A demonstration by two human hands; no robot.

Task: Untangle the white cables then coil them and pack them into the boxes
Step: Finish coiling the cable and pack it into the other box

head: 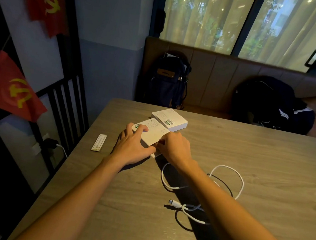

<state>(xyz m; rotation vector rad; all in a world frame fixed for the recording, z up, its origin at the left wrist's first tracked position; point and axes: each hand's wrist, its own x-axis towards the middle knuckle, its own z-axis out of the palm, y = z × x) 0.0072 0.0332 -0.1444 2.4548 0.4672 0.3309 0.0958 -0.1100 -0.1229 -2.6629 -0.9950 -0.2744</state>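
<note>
Two white boxes lie on the wooden table point(263, 166). The nearer box point(153, 132) is under both hands: my left hand point(132, 146) grips its left end with fingers over the top, and my right hand point(175, 147) pinches its near right corner. The far box point(170, 119) lies closed just behind it, untouched. A loose white cable point(240, 180) sprawls in open loops on the table to the right of my right forearm, partly hidden beneath that arm. Its plug end point(172, 203) lies nearer to me. What the nearer box holds is hidden.
A small paper sachet point(99, 142) lies left of the boxes near the table's left edge. Behind the table is a padded bench with a dark backpack point(167, 81) and a black bag point(268, 102). A black railing point(66, 101) stands left.
</note>
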